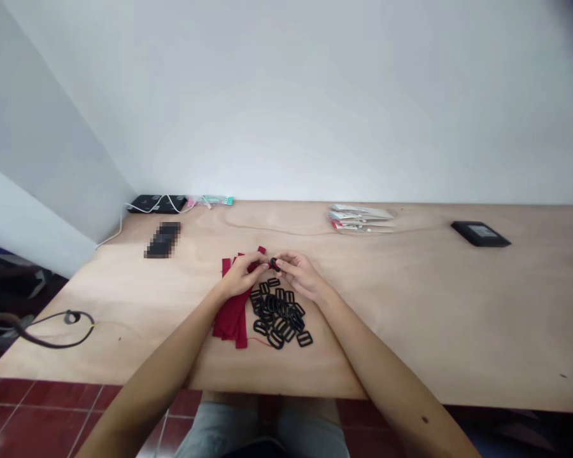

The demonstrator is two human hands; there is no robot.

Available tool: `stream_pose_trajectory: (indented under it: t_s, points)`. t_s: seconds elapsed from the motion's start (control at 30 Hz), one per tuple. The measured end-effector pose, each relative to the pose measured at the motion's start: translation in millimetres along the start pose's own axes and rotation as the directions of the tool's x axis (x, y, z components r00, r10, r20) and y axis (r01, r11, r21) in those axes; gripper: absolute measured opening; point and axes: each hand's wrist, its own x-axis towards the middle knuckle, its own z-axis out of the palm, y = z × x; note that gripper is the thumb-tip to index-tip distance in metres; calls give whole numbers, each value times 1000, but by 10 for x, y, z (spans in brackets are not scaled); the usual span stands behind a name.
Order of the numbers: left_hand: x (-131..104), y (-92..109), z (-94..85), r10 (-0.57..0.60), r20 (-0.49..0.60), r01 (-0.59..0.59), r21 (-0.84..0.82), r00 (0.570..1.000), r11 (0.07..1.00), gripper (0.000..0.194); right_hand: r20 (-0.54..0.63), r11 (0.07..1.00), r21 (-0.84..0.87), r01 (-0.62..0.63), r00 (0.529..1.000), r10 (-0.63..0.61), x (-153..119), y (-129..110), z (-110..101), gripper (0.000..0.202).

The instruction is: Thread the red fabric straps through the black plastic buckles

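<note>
My left hand (242,275) and my right hand (300,273) meet above the table, both with fingers pinched. Between their fingertips is a small black slide buckle (274,262), with a bit of red strap showing at it. The right fingers grip the buckle; the left fingers pinch the strap beside it, mostly hidden. Under and beside my left hand lies a bundle of flat red fabric straps (230,318). Just below my hands, several loose black slide buckles (279,310) are heaped, some scattered at the edges.
Against the wall stand black boxes (157,203) with a white cable. A blurred dark object (163,240) lies in front of them. Flat packets (360,217) are stacked at the back, and a black device (481,233) rests farther right. A black cable loop (60,327) hangs over the left edge.
</note>
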Motion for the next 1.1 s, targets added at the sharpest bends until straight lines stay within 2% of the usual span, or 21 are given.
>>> stream_pose_trajectory:
  t_s: [0.13,0.3,0.43,0.63,0.73,0.83,0.93,1.0,1.1]
  points:
    - [-4,39,-5,-21,15,21,-5,1000,1000,26,-30,999,-13,33,999,-33,10,17,5,32]
    - [0,5,3,-39,-20,40,21,999,999,27,-49,994,-74,76,996,-80,42,81,-25,30]
    - [-2,-15,19,-44,-30,45,39,999,998,28,-47,967,-202,153,985,-166,67,99,-52,29]
    - [-5,-2,59,-29,-69,31,35,997,999,26,-11,866,-442,234,964,-266,57,77,-10,37]
    - [-8,-13,61,-7,-72,11,42,997,999,24,-23,862,-458,219,966,-258,42,54,2,40]
    - [-20,-36,48,15,-73,-8,102,997,995,21,-89,865,-457,210,956,-279,35,23,-14,41]
    - [-34,-56,43,59,-86,-40,205,995,978,48,-135,856,-471,214,941,-309,36,7,-32,40]
    - [-38,-70,58,102,-100,-75,243,990,967,57,-118,846,-489,213,945,-306,36,14,-23,41]
    - [-41,-106,109,174,-148,-131,260,974,957,45,-58,847,-484,218,958,-280,31,41,26,41]
